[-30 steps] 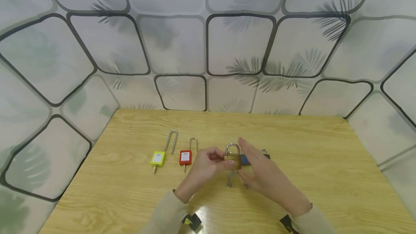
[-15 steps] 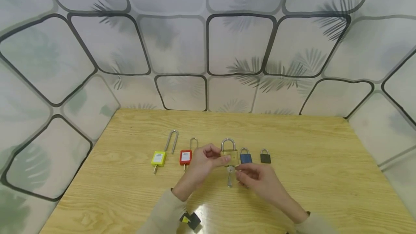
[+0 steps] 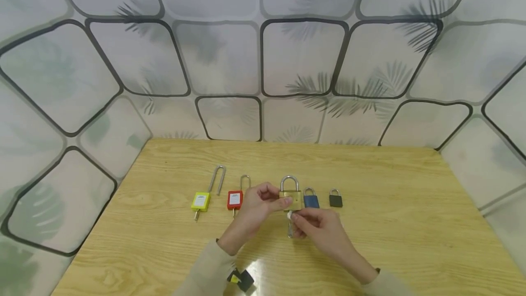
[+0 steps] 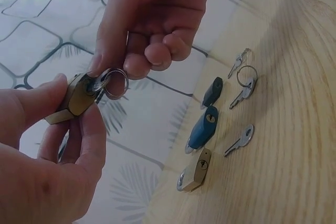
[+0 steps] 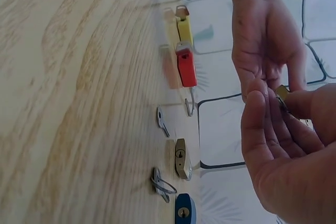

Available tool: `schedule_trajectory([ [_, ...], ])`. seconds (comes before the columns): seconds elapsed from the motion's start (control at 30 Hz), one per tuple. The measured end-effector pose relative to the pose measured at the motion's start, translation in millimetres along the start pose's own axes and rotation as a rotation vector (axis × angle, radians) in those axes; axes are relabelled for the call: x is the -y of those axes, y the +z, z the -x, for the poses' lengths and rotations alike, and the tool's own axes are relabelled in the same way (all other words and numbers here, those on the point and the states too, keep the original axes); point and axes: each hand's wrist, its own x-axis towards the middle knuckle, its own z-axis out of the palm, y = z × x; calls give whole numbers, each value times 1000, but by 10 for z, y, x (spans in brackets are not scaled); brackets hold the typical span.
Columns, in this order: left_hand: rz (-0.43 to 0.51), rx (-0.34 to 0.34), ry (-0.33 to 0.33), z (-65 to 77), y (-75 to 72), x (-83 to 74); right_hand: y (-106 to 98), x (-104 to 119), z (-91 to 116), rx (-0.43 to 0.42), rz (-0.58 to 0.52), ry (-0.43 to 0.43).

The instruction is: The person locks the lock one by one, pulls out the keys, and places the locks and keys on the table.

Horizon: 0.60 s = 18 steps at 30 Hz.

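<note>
Left hand (image 3: 256, 209): grip clamped on a brass padlock (image 3: 295, 195), lower centre of the head view.
Right hand (image 3: 326, 229): grip pinching a ringed key (image 4: 103, 81) at that padlock's keyhole end.
Blue padlock (image 3: 311, 202): worktop (image 3: 402, 223), right of the brass one.
Red padlock (image 3: 235, 200): left of the left hand.

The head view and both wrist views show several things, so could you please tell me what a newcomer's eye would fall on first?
Probably the brass padlock, held by the left hand near the middle of the head view, with the right hand pinching a ringed key at its keyhole end. Next, perhaps, the yellow padlock, its long shackle open, and the red padlock, both on the table left of the hands.
</note>
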Motion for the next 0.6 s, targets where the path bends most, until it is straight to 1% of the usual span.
schedule_trajectory([
  [0.1,-3,-5,0,-1,-3,-1,20,-6,-12,-15,-16,-10],
  [0.23,-7,-9,3,1,-5,9,44,3,-7,-27,-46,-4],
  [0.47,42,-1,2,0,1,18,62,55,2,-60,-49,10],
  [0.6,62,-2,-4,3,7,17,65,61,5,-63,-35,-11],
])
